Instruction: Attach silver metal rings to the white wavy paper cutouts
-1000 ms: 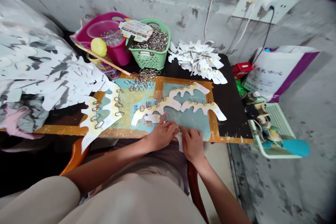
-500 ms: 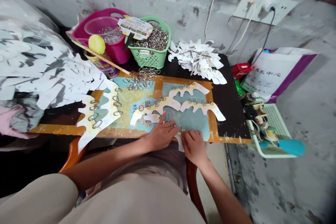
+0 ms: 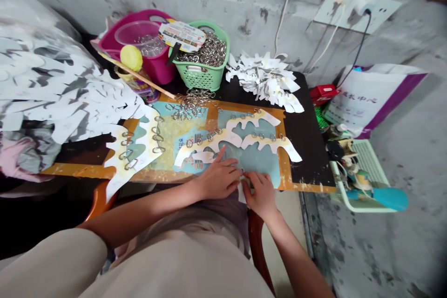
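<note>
My left hand lies on the near edge of the orange-bordered work board, index finger stretched out, the other fingers pressing a white paper cut-out. My right hand sits beside it, fingers pinched together at a small metal ring and a strip of white paper between the hands. Further back on the board lie more white cut-outs with rings clipped along their edges. A loose heap of metal rings lies at the board's far side.
A green basket full of rings and a pink tub stand at the back. White cut-outs are piled at the left and back right. A white basket with tools and a bag sit at the right.
Both hands have stayed at the board's near edge, shifting only slightly. My right hand's fingers have closed in nearer my left hand.
</note>
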`<state>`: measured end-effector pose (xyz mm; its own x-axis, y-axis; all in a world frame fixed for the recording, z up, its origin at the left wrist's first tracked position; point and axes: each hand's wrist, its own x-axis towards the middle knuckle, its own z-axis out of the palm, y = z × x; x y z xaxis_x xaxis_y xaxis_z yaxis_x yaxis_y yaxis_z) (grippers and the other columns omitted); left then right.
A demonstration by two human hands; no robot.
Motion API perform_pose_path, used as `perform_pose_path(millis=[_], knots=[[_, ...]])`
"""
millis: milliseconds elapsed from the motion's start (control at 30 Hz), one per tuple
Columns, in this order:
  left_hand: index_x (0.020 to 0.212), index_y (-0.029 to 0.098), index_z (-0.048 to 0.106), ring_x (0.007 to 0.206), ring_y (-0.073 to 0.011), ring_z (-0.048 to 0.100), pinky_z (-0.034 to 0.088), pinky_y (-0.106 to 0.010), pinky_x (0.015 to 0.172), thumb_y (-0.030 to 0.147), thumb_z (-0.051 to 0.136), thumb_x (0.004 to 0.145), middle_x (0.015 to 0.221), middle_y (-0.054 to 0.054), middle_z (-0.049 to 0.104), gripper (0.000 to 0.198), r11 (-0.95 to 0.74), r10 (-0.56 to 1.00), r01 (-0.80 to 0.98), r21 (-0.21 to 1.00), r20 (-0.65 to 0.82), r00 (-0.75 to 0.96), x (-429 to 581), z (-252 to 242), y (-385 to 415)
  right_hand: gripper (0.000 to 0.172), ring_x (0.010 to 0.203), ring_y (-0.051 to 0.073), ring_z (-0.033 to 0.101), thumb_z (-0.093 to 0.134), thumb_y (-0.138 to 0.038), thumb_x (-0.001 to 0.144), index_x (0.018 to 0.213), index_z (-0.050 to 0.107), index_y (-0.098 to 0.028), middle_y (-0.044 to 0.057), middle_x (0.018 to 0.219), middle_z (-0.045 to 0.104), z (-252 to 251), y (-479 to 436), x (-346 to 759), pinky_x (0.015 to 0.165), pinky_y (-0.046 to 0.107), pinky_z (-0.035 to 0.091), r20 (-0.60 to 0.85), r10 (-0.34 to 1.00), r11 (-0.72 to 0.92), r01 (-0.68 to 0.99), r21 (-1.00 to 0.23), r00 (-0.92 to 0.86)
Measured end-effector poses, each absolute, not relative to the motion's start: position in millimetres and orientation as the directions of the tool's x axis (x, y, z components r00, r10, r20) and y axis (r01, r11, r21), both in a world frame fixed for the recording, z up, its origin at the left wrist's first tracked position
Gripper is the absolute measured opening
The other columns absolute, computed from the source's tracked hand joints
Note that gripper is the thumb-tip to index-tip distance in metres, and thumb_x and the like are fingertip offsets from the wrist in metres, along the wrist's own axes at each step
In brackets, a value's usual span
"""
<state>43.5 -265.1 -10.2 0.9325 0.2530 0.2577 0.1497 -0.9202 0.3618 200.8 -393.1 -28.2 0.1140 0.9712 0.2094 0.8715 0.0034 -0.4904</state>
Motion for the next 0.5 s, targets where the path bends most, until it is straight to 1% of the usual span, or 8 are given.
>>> perform_pose_path(millis=[67,133,233,300,433,500], knots=[[0.090,0.019,0.064,0.109,-0.0245,0.061,0.018,-0.060,0.118,0.019,0.051,0.093,0.084,-0.005,0.070,0.013,-0.944,0.229,0.143,0.298,0.275,0.934,46,-14,-265,0.013,0.083,0.021,0.057,0.048,-0.019,0.096,0.099,0.061,-0.018,0.005,0.088,0.063,-28,-393,201,0.073,0.034,0.032,0.212,0.971,0.004,0.883,-0.470,0.108],[0.087,0.019,0.063,0.107,-0.0234,0.062,0.020,-0.060,0.118,0.016,0.051,0.094,0.082,-0.005,0.069,0.014,-0.962,0.183,0.113,0.250,0.277,0.943,48,-19,-263,0.016,0.082,0.021,0.056,0.046,-0.020,0.098,0.097,0.062,-0.019,0.005,0.085,0.062,-29,-392,201,0.073,0.033,0.032,0.210,0.974,0.013,0.896,-0.444,0.090],[0.089,0.019,0.064,0.105,-0.0224,0.062,0.022,-0.058,0.118,0.014,0.052,0.094,0.085,-0.006,0.069,0.013,-0.969,0.156,0.093,0.228,0.275,0.949,48,-23,-261,0.024,0.077,0.020,0.054,0.040,-0.021,0.102,0.094,0.062,-0.017,0.005,0.081,0.060,-30,-392,201,0.071,0.033,0.030,0.220,0.973,0.018,0.923,-0.384,0.073],[0.092,0.019,0.064,0.105,-0.0214,0.062,0.023,-0.057,0.118,0.010,0.049,0.093,0.088,-0.007,0.068,0.017,-0.970,0.156,0.093,0.225,0.279,0.948,46,-24,-259,0.027,0.074,0.020,0.053,0.038,-0.020,0.104,0.092,0.062,-0.016,0.006,0.080,0.060,-32,-392,202,0.070,0.034,0.029,0.228,0.972,0.022,0.941,-0.336,0.058],[0.094,0.020,0.063,0.107,-0.0194,0.062,0.019,-0.058,0.119,0.008,0.047,0.094,0.084,-0.003,0.068,0.021,-0.984,0.092,0.044,0.174,0.278,0.956,40,-21,-259,0.026,0.074,0.020,0.052,0.039,-0.017,0.103,0.095,0.063,-0.016,0.006,0.079,0.060,-34,-395,204,0.072,0.034,0.030,0.228,0.974,0.082,0.953,-0.292,-0.014],[0.094,0.020,0.064,0.113,-0.0201,0.060,0.016,-0.060,0.120,0.010,0.048,0.095,0.087,-0.003,0.069,0.019,-0.991,0.052,0.013,0.134,0.289,0.956,37,-21,-261,0.025,0.075,0.020,0.052,0.040,-0.016,0.103,0.099,0.065,-0.016,0.006,0.078,0.060,-34,-399,205,0.073,0.034,0.030,0.224,0.973,0.115,0.953,-0.281,-0.052]])
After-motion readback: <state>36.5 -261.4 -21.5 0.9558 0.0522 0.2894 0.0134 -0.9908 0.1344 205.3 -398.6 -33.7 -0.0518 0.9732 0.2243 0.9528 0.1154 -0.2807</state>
